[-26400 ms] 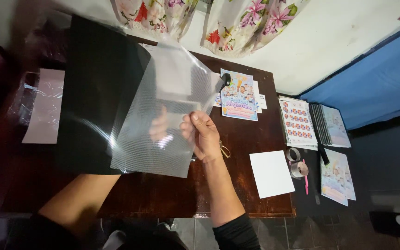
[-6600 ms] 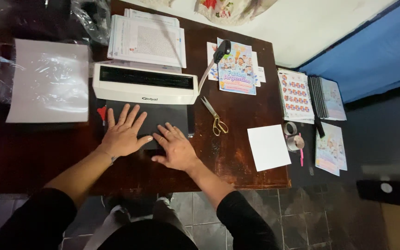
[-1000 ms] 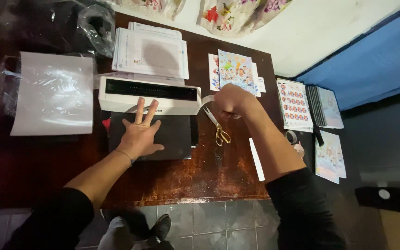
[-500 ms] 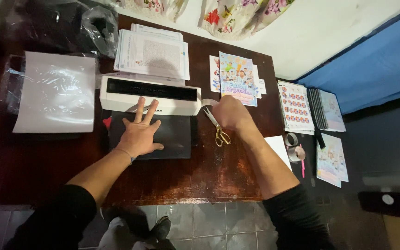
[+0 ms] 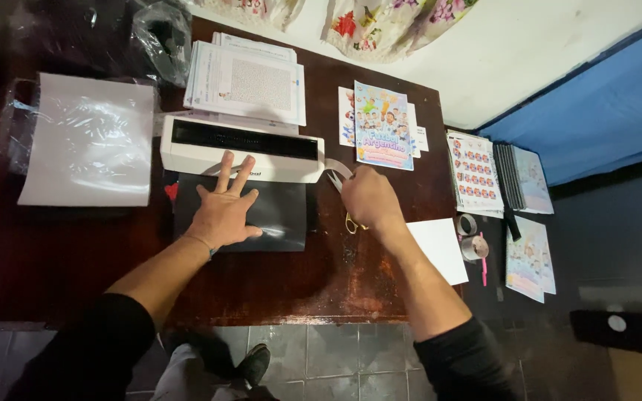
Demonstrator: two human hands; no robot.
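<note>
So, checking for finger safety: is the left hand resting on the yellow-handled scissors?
No, the left hand lies flat on the black sheet.

Single head view, steeply down, desk-close

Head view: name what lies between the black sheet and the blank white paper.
The right hand on yellow-handled scissors, otherwise bare dark wooden table, between the black sheet and white paper.

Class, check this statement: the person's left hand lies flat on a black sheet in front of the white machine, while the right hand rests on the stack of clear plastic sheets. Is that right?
Not quite. In the head view the right hand is on the scissors beside the white machine, not the clear plastic sheets at far left. The left hand does lie flat on the black sheet.
</note>
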